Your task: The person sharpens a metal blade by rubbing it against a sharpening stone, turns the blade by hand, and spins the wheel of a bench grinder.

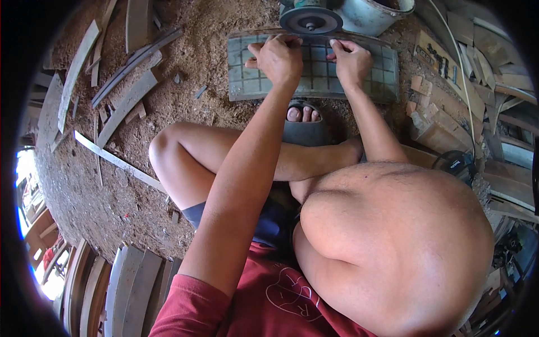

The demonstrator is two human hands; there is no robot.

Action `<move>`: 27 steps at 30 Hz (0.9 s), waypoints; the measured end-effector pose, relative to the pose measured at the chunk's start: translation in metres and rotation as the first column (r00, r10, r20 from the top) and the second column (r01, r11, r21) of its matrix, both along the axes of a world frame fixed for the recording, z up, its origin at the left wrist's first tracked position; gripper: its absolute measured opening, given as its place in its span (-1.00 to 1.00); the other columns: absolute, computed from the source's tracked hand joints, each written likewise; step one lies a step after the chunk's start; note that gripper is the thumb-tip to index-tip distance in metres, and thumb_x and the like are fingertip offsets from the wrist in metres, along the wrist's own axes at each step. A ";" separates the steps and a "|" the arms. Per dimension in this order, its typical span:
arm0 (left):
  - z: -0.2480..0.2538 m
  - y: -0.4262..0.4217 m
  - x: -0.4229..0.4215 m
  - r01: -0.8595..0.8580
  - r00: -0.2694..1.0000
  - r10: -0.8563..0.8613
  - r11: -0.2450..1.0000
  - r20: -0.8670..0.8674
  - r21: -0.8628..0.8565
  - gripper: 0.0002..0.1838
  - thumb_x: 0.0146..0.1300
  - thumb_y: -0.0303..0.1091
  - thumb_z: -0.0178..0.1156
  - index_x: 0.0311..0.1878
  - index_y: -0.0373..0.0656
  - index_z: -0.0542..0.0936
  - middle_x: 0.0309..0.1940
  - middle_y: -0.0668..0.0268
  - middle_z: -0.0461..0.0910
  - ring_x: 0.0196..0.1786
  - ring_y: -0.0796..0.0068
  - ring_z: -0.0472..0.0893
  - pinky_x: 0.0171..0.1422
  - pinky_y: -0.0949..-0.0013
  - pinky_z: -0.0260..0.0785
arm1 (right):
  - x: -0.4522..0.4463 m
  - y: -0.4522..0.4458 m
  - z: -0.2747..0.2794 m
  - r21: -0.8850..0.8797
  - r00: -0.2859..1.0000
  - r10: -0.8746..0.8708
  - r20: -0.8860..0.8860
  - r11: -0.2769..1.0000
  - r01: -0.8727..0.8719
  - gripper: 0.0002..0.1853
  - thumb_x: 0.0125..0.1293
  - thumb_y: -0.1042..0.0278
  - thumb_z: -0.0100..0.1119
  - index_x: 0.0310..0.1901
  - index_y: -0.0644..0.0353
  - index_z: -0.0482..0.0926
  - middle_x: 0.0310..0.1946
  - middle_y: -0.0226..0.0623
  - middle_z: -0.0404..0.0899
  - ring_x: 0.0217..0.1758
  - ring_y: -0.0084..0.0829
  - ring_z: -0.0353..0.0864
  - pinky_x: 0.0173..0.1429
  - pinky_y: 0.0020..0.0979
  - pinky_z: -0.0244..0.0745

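My left hand (278, 59) is closed just below a grey grinding disc (292, 21), with thumb and fingertips pinched together. To its right my right hand (352, 60) is also closed, its thumb and forefinger pressed together near the disc's lower right. What either pinch holds is hidden or too small to make out. Beneath both hands lies a greenish, grid-marked panel (252, 83) with a dark edge. The disc belongs to a bench grinder whose body (306, 4) is cut off by the top of the view. My sandalled foot (303, 115) rests just below the panel.
A whitish bucket (368, 18) stands right of the disc. Wood strips (128, 106) lie on the sawdust-covered ground (193, 73) at left. Wood offcuts (441, 123), a pale cable (461, 62) and a dark power tool (453, 164) are at right. My raised knee (404, 241) fills the lower right.
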State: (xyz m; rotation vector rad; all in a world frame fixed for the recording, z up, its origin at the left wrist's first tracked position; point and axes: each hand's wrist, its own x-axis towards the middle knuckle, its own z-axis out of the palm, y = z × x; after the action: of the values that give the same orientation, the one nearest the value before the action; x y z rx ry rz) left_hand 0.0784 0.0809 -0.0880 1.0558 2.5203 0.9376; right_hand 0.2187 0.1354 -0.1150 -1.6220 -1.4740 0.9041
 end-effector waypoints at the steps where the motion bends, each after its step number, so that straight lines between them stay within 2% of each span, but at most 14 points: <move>1: 0.001 0.001 0.001 0.003 1.000 -0.003 1.000 0.006 -0.009 -0.87 0.26 -0.15 0.39 -0.23 0.20 0.89 -0.06 0.55 0.79 0.23 0.10 0.41 0.40 -0.39 -0.01 | 0.002 0.001 0.000 0.014 1.000 0.006 0.018 1.000 -0.007 -0.75 0.38 0.22 0.41 -0.18 0.26 0.84 -0.57 -0.31 0.78 -0.53 -0.53 0.75 -0.31 -0.43 0.59; 11: 0.002 0.004 0.019 0.004 1.000 -0.004 1.000 0.024 0.020 -0.87 0.20 -0.14 0.44 -0.23 0.16 0.88 -0.09 0.55 0.78 0.21 0.15 0.40 0.31 -0.17 0.02 | 0.013 0.001 0.009 -0.049 0.999 -0.050 -0.016 0.998 0.049 -0.76 0.38 0.26 0.42 -0.17 0.31 0.83 -0.52 -0.28 0.80 -0.47 -0.54 0.78 -0.32 -0.45 0.59; 18: -0.002 0.006 0.023 0.004 1.000 -0.004 0.999 0.005 0.032 -0.86 0.25 -0.15 0.38 -0.24 0.16 0.89 -0.11 0.53 0.77 0.21 0.14 0.40 0.30 -0.14 0.02 | 0.015 0.002 0.008 -0.059 0.998 -0.064 0.005 0.996 0.064 -0.76 0.37 0.25 0.42 -0.17 0.29 0.83 -0.52 -0.29 0.80 -0.46 -0.53 0.79 -0.27 -0.44 0.61; 27: -0.001 0.002 0.016 -0.007 1.000 0.008 0.998 -0.028 0.055 -0.84 0.20 -0.13 0.45 -0.19 0.17 0.88 -0.09 0.55 0.76 0.20 0.18 0.43 0.29 -0.13 0.04 | 0.008 0.001 0.003 0.000 1.000 -0.021 0.023 1.000 0.021 -0.72 0.37 0.19 0.40 -0.18 0.28 0.83 -0.53 -0.27 0.80 -0.43 -0.45 0.82 -0.19 -0.41 0.64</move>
State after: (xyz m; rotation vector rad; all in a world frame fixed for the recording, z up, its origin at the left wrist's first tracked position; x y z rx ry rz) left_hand 0.0949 0.0828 -0.0894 1.0835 2.5364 1.0062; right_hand 0.2263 0.1361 -0.1124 -1.6502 -1.4692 0.8769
